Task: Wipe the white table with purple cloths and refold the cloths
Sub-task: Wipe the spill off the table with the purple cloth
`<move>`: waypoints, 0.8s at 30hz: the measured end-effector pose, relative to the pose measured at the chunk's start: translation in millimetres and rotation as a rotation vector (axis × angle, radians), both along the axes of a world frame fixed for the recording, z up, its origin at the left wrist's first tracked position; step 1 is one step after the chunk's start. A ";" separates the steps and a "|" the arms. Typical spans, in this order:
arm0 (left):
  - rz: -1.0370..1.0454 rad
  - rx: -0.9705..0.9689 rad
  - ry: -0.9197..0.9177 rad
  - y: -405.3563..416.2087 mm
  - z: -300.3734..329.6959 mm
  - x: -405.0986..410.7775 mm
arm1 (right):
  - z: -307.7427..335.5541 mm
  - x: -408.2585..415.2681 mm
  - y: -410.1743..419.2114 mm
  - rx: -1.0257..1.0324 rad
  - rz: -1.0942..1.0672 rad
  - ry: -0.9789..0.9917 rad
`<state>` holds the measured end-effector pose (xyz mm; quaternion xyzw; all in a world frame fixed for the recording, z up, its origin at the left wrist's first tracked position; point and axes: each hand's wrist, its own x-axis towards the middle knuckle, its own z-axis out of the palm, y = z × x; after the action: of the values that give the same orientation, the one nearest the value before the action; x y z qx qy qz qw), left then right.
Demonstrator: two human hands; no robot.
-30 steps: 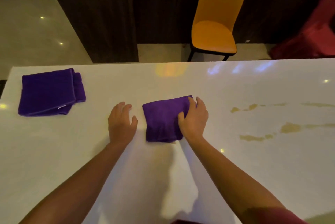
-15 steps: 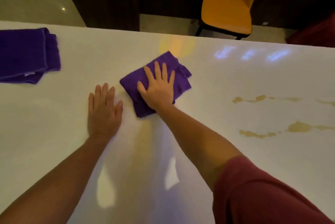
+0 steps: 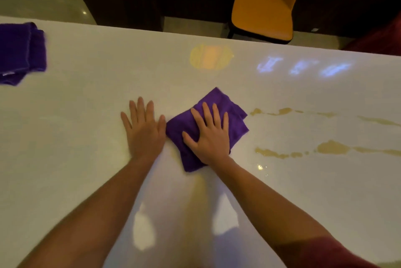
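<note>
A folded purple cloth lies on the white table near its middle. My right hand presses flat on this cloth with fingers spread. My left hand lies flat on the bare table just left of the cloth, its thumb almost touching the cloth's edge. A second folded purple cloth rests at the far left of the table, partly cut off by the frame. Yellowish-brown spill streaks mark the table to the right of the cloth under my hand.
An orange chair stands beyond the table's far edge. Dark wood panelling runs behind it, and something red sits at the far right. Light reflections shine on the glossy tabletop.
My right hand went from gripping the cloth's edge to lying flat on it and has slid it rightward toward the spill streaks. My left hand followed, flat on the table.
</note>
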<state>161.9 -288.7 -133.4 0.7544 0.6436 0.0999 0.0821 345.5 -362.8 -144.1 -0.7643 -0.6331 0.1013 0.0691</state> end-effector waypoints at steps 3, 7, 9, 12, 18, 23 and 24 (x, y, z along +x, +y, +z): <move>0.028 0.017 0.063 4.3 -16.6 0.1 | 1.5 30.6 55.2 -0.001 -0.070 -0.011; 0.017 0.029 0.086 3.9 -22.5 0.4 | 12.1 55.9 104.3 -0.109 -0.138 0.028; 0.005 0.026 0.071 3.7 -19.0 2.0 | 14.8 44.5 79.2 -0.069 -0.163 0.031; 0.000 0.020 0.041 1.5 -13.3 1.6 | 11.3 18.4 -9.9 -0.019 -0.118 0.007; -0.248 0.138 -0.162 -5.3 2.0 25.6 | 6.3 26.4 -62.1 -0.062 -0.009 -0.011; -0.111 -0.023 -0.304 -23.1 12.2 107.1 | 6.2 78.2 31.4 0.022 -0.025 -0.004; -0.119 -0.025 -0.280 -25.2 8.3 116.7 | 3.9 95.6 41.2 0.033 -0.052 0.004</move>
<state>278.6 -313.9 -125.1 0.7688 0.5813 0.1910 0.1861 441.1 -321.5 -140.2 -0.7790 -0.6145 0.0906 0.0855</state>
